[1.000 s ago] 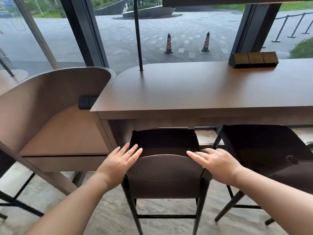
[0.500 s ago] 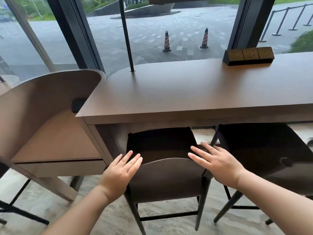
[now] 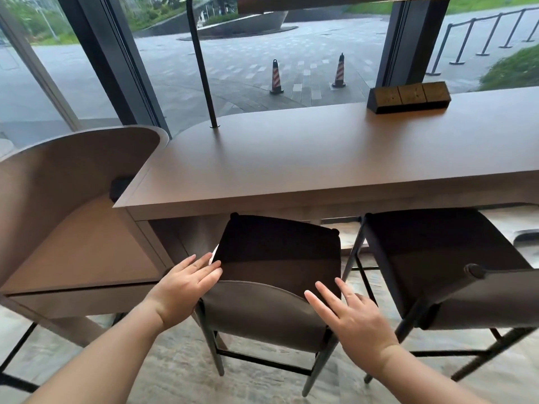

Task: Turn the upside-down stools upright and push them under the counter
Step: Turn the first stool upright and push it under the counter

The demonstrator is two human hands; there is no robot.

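Note:
A dark stool [image 3: 277, 258] with a low grey backrest stands upright, its seat partly under the brown counter [image 3: 320, 158]. My left hand [image 3: 186, 287] lies flat, fingers spread, against the left end of the backrest. My right hand [image 3: 347, 319] rests flat with fingers apart on the backrest's right end. Neither hand grips anything. A second upright stool [image 3: 443, 252] stands to the right, its seat also partly under the counter.
A curved wooden booth divider [image 3: 73, 176] with a lower desk stands at the left. A black post [image 3: 201, 62] rises from the counter, and a wooden socket block [image 3: 408, 96] sits at its back right. Glass windows lie beyond. Dark metal legs [image 3: 11, 354] show at lower left.
The stool has slid further under the counter and turned slightly. Both hands stayed flat on the backrest, the right hand now lower on it. My view has shifted right and closer.

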